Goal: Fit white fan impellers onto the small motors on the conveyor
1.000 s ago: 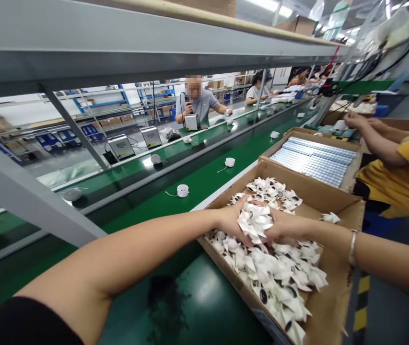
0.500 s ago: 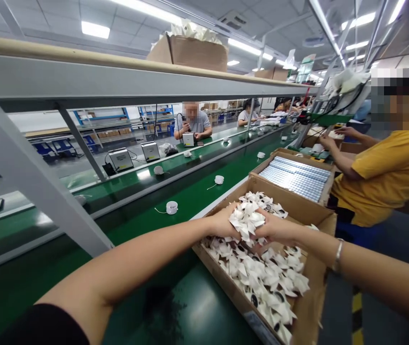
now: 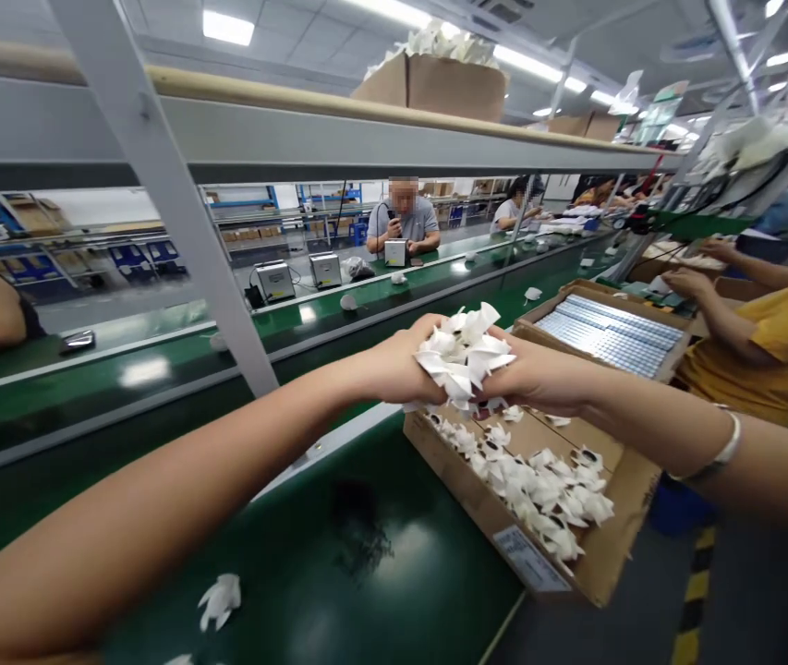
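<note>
Both hands are cupping a big clump of white pointy pieces (image 3: 463, 356), the left hand (image 3: 400, 362) and right hand (image 3: 536, 376) pressing in from either side so the bundle isn't slipping out. The fingers (image 3: 435, 331) are curling around it, only slightly open, and holding the clump just above the cardboard box (image 3: 633, 489), with more pieces lying inside and one stray piece (image 3: 220, 600) sitting on the green conveyor belt (image 3: 394, 554)
</note>
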